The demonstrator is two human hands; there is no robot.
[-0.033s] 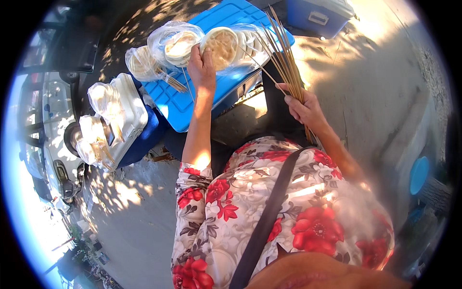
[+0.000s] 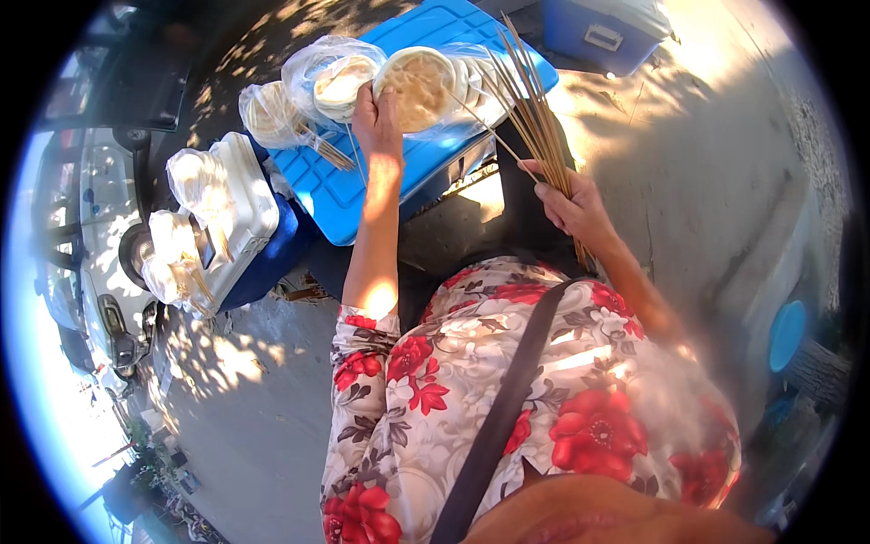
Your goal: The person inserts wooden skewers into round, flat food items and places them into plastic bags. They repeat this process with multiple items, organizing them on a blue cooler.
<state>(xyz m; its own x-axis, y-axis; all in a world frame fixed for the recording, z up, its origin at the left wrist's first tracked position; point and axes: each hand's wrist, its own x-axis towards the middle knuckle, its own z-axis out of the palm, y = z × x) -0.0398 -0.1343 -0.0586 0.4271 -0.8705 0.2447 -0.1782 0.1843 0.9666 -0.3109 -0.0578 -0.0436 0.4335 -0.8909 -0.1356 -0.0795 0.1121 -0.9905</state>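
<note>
My left hand (image 2: 376, 127) grips a round, flat, pale wafer (image 2: 419, 83) with browned patches, thumb on its face. A bundle of thin wooden sticks (image 2: 536, 118) is held in my right hand (image 2: 571, 204). One single stick (image 2: 494, 136) slants out from my right fingers, its tip at the wafer's right edge; whether it enters the wafer I cannot tell. Behind the wafer, clear plastic bags hold more wafers: one open bag (image 2: 304, 74) to the left and a stack of wafers (image 2: 478, 82) to the right. Another bagged bundle (image 2: 269, 116) with sticks lies at the far left.
The bags lie on a bright blue lid (image 2: 313, 186). Left of it, a blue cooler with a white lid (image 2: 249, 195) carries more bagged wafers on sticks (image 2: 195, 177). Another blue cooler (image 2: 598, 36) stands at the back right. A parked car (image 2: 104, 218) is at the left.
The wafer in my left hand has shifted slightly right, toward the single stick's tip. Both hands keep their hold.
</note>
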